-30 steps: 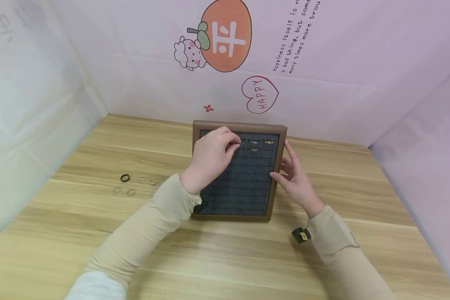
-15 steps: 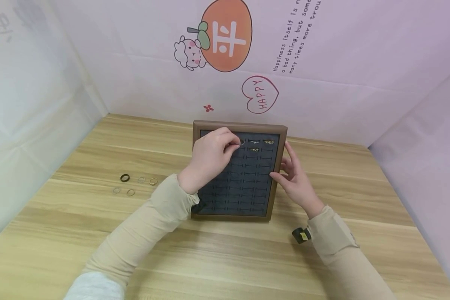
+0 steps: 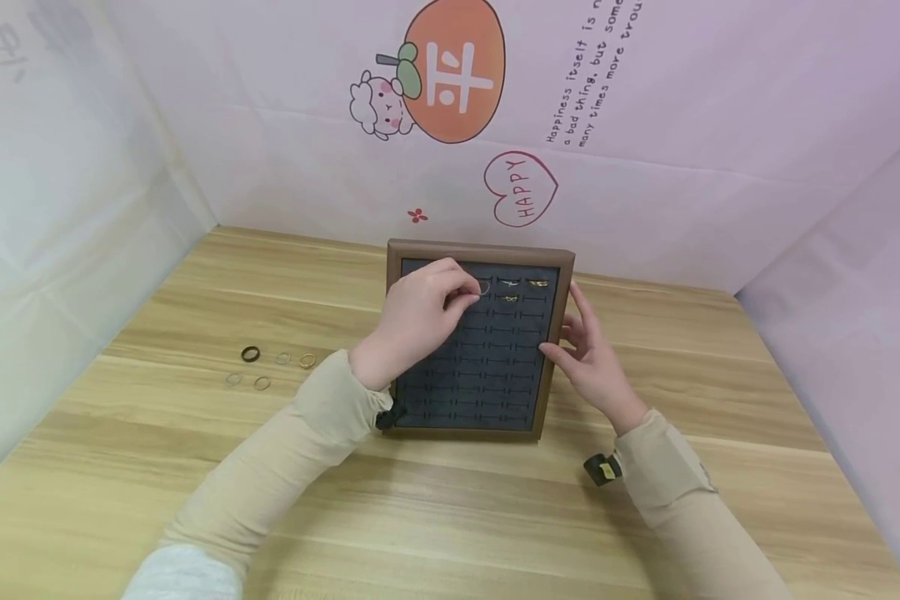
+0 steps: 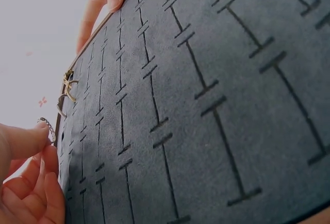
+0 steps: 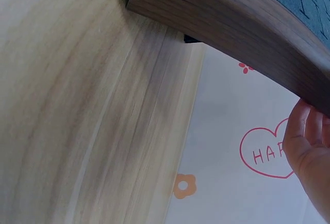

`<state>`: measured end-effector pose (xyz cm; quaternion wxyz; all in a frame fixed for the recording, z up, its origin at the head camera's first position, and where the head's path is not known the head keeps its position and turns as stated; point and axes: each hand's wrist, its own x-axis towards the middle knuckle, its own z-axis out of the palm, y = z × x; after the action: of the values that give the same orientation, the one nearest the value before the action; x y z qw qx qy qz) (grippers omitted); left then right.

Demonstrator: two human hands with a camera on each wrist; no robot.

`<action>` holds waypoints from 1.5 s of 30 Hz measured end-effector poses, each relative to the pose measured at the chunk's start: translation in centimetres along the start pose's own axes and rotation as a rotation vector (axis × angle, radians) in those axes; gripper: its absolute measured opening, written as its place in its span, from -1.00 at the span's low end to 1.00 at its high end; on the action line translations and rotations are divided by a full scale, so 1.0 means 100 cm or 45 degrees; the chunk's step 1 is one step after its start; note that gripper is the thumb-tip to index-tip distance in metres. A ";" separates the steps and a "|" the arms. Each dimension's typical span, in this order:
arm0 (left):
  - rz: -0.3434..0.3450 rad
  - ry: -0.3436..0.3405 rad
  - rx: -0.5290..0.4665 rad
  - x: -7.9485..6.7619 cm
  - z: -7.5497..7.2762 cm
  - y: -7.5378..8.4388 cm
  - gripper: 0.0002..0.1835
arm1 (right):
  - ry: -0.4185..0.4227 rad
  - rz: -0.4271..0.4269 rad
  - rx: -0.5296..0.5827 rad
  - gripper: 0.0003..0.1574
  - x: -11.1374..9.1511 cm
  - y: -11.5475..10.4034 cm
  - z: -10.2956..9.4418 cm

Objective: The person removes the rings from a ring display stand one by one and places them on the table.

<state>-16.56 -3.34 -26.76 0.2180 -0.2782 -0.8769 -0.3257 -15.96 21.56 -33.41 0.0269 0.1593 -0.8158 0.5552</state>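
A ring display board (image 3: 495,367) with dark grey slotted fabric and a brown wooden frame stands upright. My left hand (image 3: 423,312) pinches a thin ring (image 3: 484,288) between thumb and forefinger, close in front of the top row. In the left wrist view this ring (image 4: 50,131) has a beaded-looking band and sits at the fingertips, beside the board's surface. To its right, a silver ring (image 3: 508,283) and a gold ring (image 3: 537,284) sit in top-row slots, with another gold ring (image 3: 509,297) one row lower. My right hand (image 3: 591,367) grips the frame's right side, thumb at the front, fingers behind.
Left of the board, several loose rings lie on the wooden table (image 3: 450,517), among them a black ring (image 3: 251,354) and a gold ring (image 3: 307,361). A printed cloth backdrop (image 3: 285,167) rises behind the board.
My left hand has shifted slightly down and left, and more of the pinched ring shows at its fingertips. The right hand keeps its grip on the frame.
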 end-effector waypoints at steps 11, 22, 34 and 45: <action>-0.013 -0.036 -0.056 -0.010 -0.004 -0.002 -0.92 | -0.003 -0.017 -0.014 0.13 0.000 0.000 0.000; 0.026 0.000 -0.030 -0.024 -0.010 -0.008 -0.96 | -0.003 -0.009 -0.013 0.13 -0.001 -0.002 0.001; 0.030 0.004 0.017 -0.040 -0.018 -0.020 -0.97 | -0.009 -0.020 -0.006 0.13 -0.002 0.000 0.000; -0.040 0.014 0.043 -0.054 -0.030 -0.035 -0.96 | -0.007 -0.015 -0.010 0.14 -0.001 -0.001 -0.001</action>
<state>-14.11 -9.44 -29.29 0.2225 -0.2589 -0.8853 -0.3159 -15.82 21.64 -33.36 0.0284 0.1656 -0.8171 0.5514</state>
